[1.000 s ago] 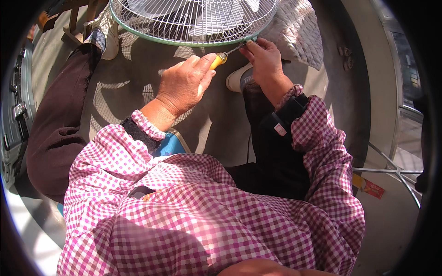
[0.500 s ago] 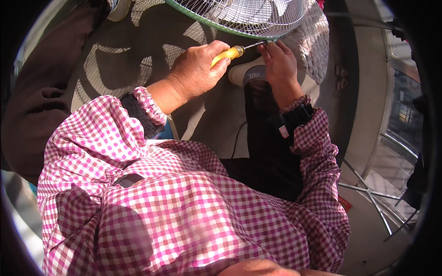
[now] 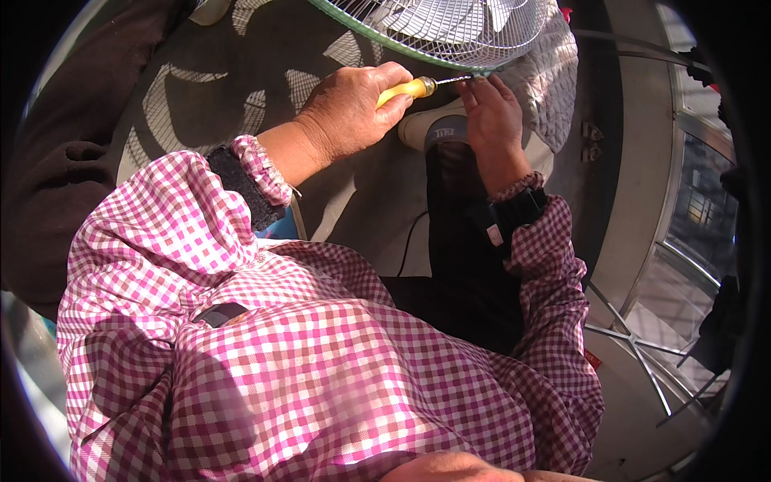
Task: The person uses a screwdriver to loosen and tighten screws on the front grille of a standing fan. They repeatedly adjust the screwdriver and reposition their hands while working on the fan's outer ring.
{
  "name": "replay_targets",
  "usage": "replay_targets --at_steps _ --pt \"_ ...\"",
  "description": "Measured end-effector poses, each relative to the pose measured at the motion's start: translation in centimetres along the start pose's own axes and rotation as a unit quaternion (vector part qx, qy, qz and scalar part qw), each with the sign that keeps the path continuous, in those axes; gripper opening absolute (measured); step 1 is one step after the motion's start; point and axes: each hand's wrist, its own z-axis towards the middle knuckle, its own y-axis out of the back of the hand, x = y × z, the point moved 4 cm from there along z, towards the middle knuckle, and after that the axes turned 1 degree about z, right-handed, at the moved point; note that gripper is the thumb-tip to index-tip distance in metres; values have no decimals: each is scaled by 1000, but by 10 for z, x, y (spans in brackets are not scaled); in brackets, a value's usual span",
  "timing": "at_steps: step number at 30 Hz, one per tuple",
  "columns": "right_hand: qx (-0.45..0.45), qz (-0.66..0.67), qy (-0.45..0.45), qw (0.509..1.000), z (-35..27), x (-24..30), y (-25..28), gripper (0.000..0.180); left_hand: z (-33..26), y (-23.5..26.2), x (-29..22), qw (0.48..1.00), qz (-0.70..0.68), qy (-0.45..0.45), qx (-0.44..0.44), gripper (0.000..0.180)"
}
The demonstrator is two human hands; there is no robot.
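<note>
My left hand is closed around the yellow handle of a screwdriver. Its thin metal shaft points right, to the lower rim of a fan guard, a round white wire cage with a green edge and pale blades inside. At that edge, where the shaft ends, the fingers of my right hand pinch a small greenish piece on the rim. The exact contact of the screwdriver tip is too small to make out.
A pale quilted cloth lies beneath the fan's right side. My shoe is just below the screwdriver. A thin black cord runs over the floor. Metal rods stand at the right, near a glazed door.
The fan guard and both hands appear slightly further right in the view. The screwdriver stays in my left hand, and the right fingers stay at the rim.
</note>
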Motion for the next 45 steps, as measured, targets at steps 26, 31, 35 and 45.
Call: replay_targets --at_steps 26,31,35,45 --pt "-26 -24 -2 999 3 -2 3 51 9 -3 -8 985 165 -57 13 23" --pt "-20 6 -13 1000 7 -5 7 54 3 -6 12 841 -459 279 64 35" --pt "-25 -6 -20 999 6 -3 2 43 -10 -16 16 714 -556 386 178 36" --pt "-86 21 -2 996 -4 3 -6 43 9 1 -23 951 257 -172 20 37"
